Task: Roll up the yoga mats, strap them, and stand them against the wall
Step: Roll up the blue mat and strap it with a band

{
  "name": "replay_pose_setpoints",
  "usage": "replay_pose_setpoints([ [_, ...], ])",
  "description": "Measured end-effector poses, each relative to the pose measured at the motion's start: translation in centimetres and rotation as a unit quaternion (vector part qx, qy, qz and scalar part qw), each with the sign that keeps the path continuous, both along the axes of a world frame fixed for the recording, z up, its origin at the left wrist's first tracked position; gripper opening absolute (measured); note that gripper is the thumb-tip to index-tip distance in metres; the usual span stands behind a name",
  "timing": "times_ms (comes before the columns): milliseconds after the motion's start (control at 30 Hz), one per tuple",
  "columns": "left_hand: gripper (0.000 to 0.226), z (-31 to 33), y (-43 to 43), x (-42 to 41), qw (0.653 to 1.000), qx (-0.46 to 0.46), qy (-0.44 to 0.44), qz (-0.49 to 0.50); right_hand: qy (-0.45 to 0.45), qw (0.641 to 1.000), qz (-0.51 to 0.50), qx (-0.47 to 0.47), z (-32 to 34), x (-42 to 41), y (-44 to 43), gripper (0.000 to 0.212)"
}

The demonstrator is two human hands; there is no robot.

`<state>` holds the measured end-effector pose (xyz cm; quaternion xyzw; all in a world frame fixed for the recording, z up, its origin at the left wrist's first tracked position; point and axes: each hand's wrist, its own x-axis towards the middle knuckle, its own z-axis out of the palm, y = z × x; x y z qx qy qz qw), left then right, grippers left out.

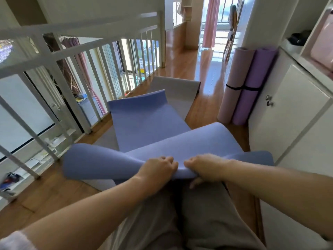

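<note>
your left hand point(158, 167) and your right hand point(203, 168) are side by side, with the fingers closed over the near edge of the soft blue foam yoga mat point(144, 123) and the edge lifted. the blue mat lies partly on the flat grey mat point(177, 91), on the wooden floor point(203, 73). beyond the blue mat, to its right, the rolled pale pink mat point(234, 83) and the rolled purple mat point(252, 83) stand upright against the white cabinet point(292, 112), each with a dark strap around it.
</note>
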<state>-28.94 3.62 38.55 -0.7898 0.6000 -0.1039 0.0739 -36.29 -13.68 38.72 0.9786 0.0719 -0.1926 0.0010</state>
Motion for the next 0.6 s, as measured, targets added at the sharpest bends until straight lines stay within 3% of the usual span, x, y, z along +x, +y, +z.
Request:
replay_pose_setpoints([
  [100, 0.021, -1.2, -0.3, -0.9, 0.984, 0.136, 0.09, 0.073, 0.069, 0.997, -0.023, 0.019, -1.1, -1.2, 0.5, 0.063],
  [267, 0.024, -0.4, -0.8, 1.0, 0.995, 0.046, 0.043, 0.08, -0.066, 0.993, -0.095, 0.012, -0.2, -1.2, -0.5, 0.067],
  [433, 0.032, 0.3, 0.3, 3.9, 0.99, 0.021, 0.057, 0.126, -0.205, 0.967, -0.129, 0.08, 0.1, -0.2, -0.9, 0.019],
  [500, 0.036, 0.8, 1.3, 5.5, 0.98, 0.036, 0.068, 0.183, -0.227, 0.955, -0.145, 0.123, 0.6, 0.8, -0.9, 0.015],
  [600, 0.017, 3.2, 1.9, 7.8, 0.974, -0.006, 0.06, 0.22, -0.263, 0.937, -0.147, 0.178, 0.9, 2.4, -0.8, 0.013],
])
